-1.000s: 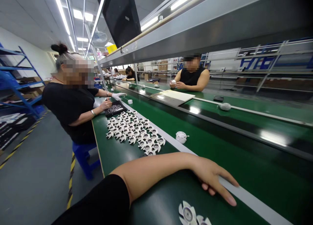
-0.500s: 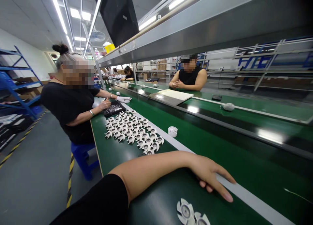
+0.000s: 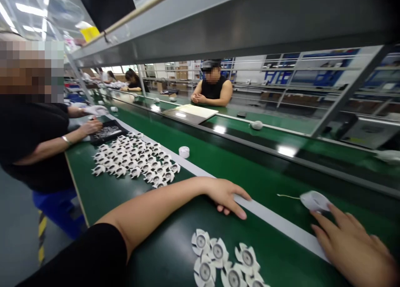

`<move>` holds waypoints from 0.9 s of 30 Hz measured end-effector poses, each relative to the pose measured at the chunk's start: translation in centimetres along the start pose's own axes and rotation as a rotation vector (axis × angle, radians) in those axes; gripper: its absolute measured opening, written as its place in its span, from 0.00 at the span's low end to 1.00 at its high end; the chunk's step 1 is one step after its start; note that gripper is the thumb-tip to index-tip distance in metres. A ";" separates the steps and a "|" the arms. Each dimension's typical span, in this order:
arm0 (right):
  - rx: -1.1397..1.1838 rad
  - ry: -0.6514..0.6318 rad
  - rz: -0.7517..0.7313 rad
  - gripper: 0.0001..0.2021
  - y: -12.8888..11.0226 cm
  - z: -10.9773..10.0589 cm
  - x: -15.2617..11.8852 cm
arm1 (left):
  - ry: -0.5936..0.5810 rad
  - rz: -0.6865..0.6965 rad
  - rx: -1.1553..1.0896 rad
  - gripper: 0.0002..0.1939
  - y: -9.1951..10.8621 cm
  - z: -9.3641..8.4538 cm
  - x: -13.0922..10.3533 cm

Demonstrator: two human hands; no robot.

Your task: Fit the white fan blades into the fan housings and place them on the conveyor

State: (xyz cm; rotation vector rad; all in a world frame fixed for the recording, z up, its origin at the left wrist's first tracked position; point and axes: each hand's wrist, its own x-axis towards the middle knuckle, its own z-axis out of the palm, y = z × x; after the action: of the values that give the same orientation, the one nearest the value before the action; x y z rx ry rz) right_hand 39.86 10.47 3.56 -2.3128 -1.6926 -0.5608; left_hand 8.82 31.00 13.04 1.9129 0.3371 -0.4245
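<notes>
White housing (image 3: pixel 314 200), its thin lead trailing to the left, lies on the green lane (image 3: pixel 243 166) as the wearer's right hand (image 3: pixel 353 245) comes up against its near edge. From my remote post I see those fingers spread apart, tips overlapping the rim; blur keeps me from telling whether they grip it. The left hand (image 3: pixel 223 191) on my feed lies at the pale strip (image 3: pixel 281 222) bordering the counter (image 3: pixel 168 233), thumb and forefinger apart, the other fingers curled and partly hidden beneath the palm.

Farther left, a co-worker's hand (image 3: pixel 89 127) is at a shallow black tray (image 3: pixel 119 131) of small, bright pieces, too fine for me to identify; the hand hides part of the tray. A white glove (image 3: pixel 96 110) covers the co-worker's other hand, and pixelation masks the head, cut off at the frame's edge.

White fan wheels (image 3: pixel 146 167) crowd the counter between the tray and the left forearm, overlapping too closely for me to count. Below the left hand sit nearer fan wheels (image 3: pixel 204 271), the lowest cropped by the bottom edge. A small white drum (image 3: pixel 184 152) stands on the lane just past the strip. At far right, a pale object (image 3: pixel 389 155) is blurred and cut off.
</notes>
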 end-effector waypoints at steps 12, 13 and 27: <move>-0.097 0.032 -0.266 0.22 -2.4 -2.3 0.8 | -0.011 0.015 -0.026 0.49 -0.3 0.0 0.4; -0.089 0.036 -0.293 0.22 -2.6 -2.6 0.8 | -0.014 0.017 -0.026 0.49 -0.3 0.0 0.4; -0.080 0.149 -0.464 0.22 -7.5 -7.8 0.9 | 0.056 0.070 -0.086 0.54 -0.5 -0.2 0.6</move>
State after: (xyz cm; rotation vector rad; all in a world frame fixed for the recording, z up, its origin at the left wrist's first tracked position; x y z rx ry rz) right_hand 31.60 10.55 10.61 -1.8635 -2.1715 -0.8742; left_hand 9.15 31.43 12.44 1.8496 0.3184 -0.3059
